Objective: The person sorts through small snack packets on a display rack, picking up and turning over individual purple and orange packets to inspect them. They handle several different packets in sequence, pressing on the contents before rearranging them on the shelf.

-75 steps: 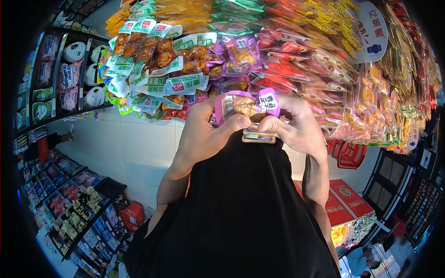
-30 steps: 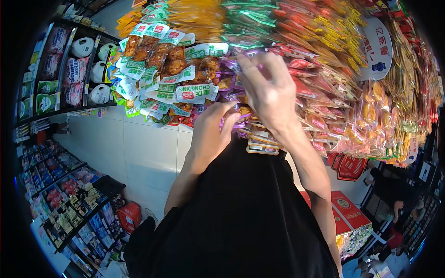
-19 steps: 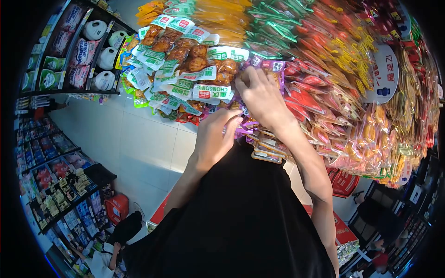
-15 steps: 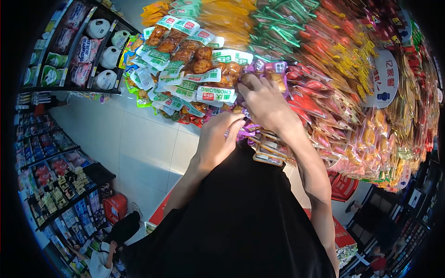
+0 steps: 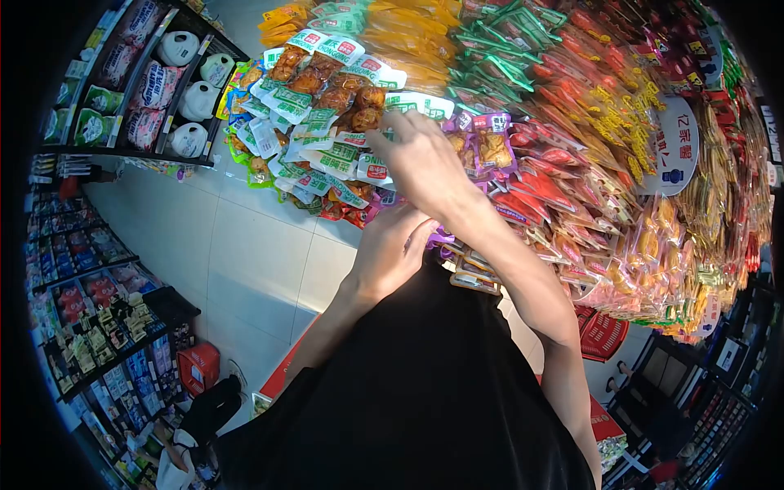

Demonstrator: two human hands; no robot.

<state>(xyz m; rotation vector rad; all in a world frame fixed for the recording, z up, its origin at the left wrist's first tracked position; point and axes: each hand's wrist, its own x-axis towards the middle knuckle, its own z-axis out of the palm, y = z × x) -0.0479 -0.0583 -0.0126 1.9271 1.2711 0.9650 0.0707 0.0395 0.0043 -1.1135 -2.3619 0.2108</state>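
My left hand [image 5: 392,251] is closed low at the front of the snack display, thumb and fingers together. Around its fingers lie purple snack packets [image 5: 441,237], and it seems to grip one, though the fingertips are partly hidden. Above it, my right hand [image 5: 429,167] reaches over the white-and-green snack packets [image 5: 335,162], fingers bent and a little apart; its thumb is hidden. These clear-windowed packets show brown food inside. Just right of my right hand, more purple packets [image 5: 493,147] stand in the row.
Red packets [image 5: 531,196], green packets [image 5: 498,57] and yellow packets [image 5: 408,37] fill the display to the right and behind. Shelves with white jugs [image 5: 189,140] stand at left. A person [image 5: 184,449] is at lower left, near a red basket [image 5: 198,367]. Another red basket [image 5: 603,333] is at right.
My right hand has left the purple packets and moved left over the white-and-green ones, uncovering the purple packets. My left hand has stayed nearly in place.
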